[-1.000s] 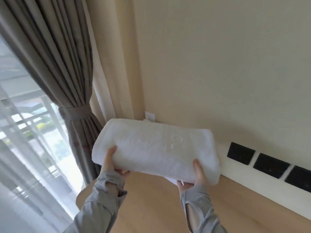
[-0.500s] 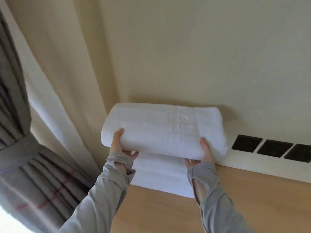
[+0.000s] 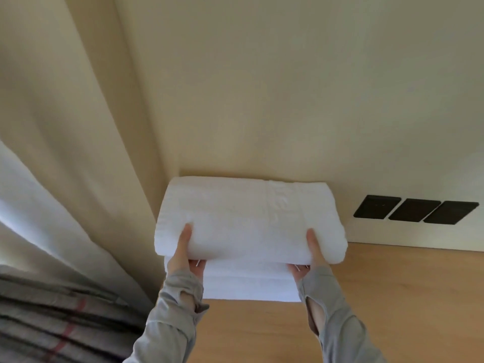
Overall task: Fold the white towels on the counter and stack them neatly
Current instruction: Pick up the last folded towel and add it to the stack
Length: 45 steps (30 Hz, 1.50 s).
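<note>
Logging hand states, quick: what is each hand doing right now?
Left hand: holding the folded towel at its left end, thumb on top.
Right hand: holding the folded towel's right end, thumb on top.

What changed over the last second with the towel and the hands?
The folded towel came down from mid-air to just over the stacked towels on the counter. Nothing was let go: left hand and right hand still grip its ends, thumbs on top.

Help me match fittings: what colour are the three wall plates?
Black wall plates, seen in the head view.
</note>
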Motion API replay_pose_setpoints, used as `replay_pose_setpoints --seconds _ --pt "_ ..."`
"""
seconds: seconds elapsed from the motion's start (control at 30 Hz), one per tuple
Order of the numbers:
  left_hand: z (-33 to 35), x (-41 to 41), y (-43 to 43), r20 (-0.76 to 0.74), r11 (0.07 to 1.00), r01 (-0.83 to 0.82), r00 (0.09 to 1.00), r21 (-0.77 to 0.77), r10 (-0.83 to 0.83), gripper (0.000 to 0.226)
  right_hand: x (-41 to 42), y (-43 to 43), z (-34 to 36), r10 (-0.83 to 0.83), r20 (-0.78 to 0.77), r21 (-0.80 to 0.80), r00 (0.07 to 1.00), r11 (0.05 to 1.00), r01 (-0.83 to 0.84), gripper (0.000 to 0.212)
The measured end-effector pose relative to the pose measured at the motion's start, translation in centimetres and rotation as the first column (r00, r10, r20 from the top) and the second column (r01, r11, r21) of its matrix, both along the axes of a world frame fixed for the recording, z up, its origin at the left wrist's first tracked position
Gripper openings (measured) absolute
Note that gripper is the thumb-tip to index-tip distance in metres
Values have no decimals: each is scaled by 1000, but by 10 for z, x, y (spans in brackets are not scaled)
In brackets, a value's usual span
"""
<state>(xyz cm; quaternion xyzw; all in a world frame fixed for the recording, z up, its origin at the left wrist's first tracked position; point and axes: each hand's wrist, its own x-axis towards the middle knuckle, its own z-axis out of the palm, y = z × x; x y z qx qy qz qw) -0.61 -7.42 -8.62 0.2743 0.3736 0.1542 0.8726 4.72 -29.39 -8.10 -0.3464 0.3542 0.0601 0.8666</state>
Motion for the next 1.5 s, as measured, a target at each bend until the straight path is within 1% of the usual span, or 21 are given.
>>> replay_pose_setpoints --seconds 0.07,0.13,0.17,0.23,0.27,0.37,0.47,0.57,0.67,0.73,0.77,0.8,0.87,0.9,0.93,0.97,1.03,1.1,1.17,1.3,1.5 --pt "-2 -8 7 -57 992 -40 997 118 47 74 -2 -8 3 31 -30 -186 999 982 -36 86" --pt "-1 -15 21 -139 943 -3 989 333 53 64 -6 -23 3 46 -28 -467 999 882 -53 93" --pt "1 -17 28 -181 906 50 983 421 30 62 -7 -34 3 87 11 -554 996 830 -67 88" --pt "6 -14 44 -263 848 165 964 503 -31 70 -7 -48 10 221 70 -585 973 799 -139 62" --pt "11 -11 50 -305 823 225 950 521 -67 69 -5 -51 12 262 48 -564 964 804 -191 55" --pt "23 0 59 -415 717 380 899 585 -139 50 4 -50 9 313 2 -607 950 756 -247 58" --pt "23 3 67 -450 576 396 891 715 -54 47 9 -41 3 285 24 -729 958 661 -178 49" --pt "13 1 68 -507 570 428 862 701 -23 43 9 -42 -5 287 -41 -823 957 534 -195 30" --pt "12 2 62 -526 556 438 850 707 0 38 12 -45 -5 294 -81 -830 952 509 -228 25" --pt "21 1 56 -567 505 480 824 717 22 39 14 -46 3 323 -96 -836 941 487 -253 27" --pt "25 1 52 -588 448 502 806 739 67 44 15 -47 8 328 -77 -878 942 424 -220 36" --pt "29 -1 47 -586 343 512 794 788 161 49 17 -47 13 330 -32 -938 943 315 -142 47" --pt "38 -3 29 -411 -8 440 844 898 344 52 18 -38 31 389 95 -995 916 31 90 55" --pt "43 1 16 -313 -203 392 890 897 333 50 19 -26 41 475 125 -978 871 -89 189 57" --pt "48 8 1 -304 -367 387 915 846 266 50 23 -9 48 586 104 -950 803 -182 256 57" --pt "53 18 -14 -373 -483 413 910 772 182 51 27 11 53 687 23 -925 726 -260 276 56" --pt "52 41 -40 -571 -586 513 815 627 103 53 37 49 51 778 -223 -871 588 -429 238 49" --pt "47 59 -40 -688 -621 589 718 517 109 56 49 62 42 744 -408 -794 529 -576 196 50" --pt "42 62 -14 -712 -626 613 690 481 129 58 61 43 36 693 -481 -758 536 -636 142 55" --pt "29 48 44 -691 -602 609 712 516 129 60 75 -13 24 656 -447 -778 608 -621 99 58" --pt "22 51 42 -682 -587 592 726 553 89 59 82 -17 12 676 -466 -796 571 -602 62 55"
